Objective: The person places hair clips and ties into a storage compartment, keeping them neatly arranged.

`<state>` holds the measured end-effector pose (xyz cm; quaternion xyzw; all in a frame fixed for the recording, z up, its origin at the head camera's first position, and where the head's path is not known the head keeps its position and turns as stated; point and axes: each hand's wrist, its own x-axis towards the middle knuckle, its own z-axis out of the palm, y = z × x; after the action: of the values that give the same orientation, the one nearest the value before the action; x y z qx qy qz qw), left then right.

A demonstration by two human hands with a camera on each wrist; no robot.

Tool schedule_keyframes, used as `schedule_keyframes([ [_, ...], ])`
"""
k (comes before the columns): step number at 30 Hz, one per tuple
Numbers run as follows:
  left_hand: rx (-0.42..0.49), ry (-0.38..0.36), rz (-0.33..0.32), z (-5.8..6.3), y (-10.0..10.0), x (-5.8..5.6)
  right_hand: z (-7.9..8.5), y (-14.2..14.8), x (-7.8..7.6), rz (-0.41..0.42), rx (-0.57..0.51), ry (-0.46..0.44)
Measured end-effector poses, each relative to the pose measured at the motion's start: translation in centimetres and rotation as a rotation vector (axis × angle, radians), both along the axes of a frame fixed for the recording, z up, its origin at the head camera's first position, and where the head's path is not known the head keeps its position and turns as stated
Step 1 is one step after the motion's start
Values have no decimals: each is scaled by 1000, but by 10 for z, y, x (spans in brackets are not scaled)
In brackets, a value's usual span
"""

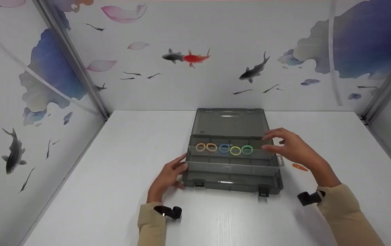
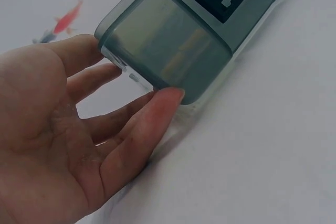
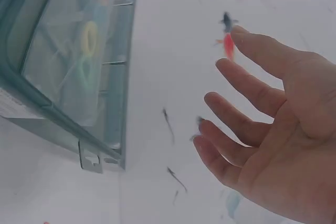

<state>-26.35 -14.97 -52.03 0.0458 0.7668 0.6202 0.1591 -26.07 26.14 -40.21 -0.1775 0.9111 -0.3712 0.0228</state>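
Observation:
A dark translucent plastic box (image 1: 231, 184) lies on the table with its lid (image 1: 229, 121) tipped back. Inside, coloured rings line up along a clear divider: two orange rings (image 1: 205, 147), a blue ring (image 1: 224, 151), a yellow ring (image 1: 235, 154) and a green ring (image 1: 247, 152). My left hand (image 1: 166, 177) rests at the box's left front corner; its fingertips touch the side in the left wrist view. Above the box's right edge hovers my right hand (image 1: 292, 147), fingers apart. In the right wrist view nothing lies between them.
A small flat orange piece (image 1: 299, 167) lies on the white table (image 1: 103, 177) below my right hand. Two dark latches (image 1: 263, 191) stick out from the box's front. Painted panels (image 1: 216, 27) enclose the table at the back and sides.

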Motion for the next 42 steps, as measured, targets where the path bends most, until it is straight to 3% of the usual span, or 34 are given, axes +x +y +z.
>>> schedule_keyframes([
  [11,-5,6,12,3,-1,-1,-11,30,43,-111,9,132],
  [24,13,13,7,1,0,1,-27,80,65,-160,39,143],
  [32,-8,5,32,2,4,1,-43,114,76,-171,52,87],
  [37,-18,-30,62,5,8,1,-54,132,84,-174,116,-19],
  [42,-22,-24,40,6,7,3,-64,143,91,-142,178,-107],
])
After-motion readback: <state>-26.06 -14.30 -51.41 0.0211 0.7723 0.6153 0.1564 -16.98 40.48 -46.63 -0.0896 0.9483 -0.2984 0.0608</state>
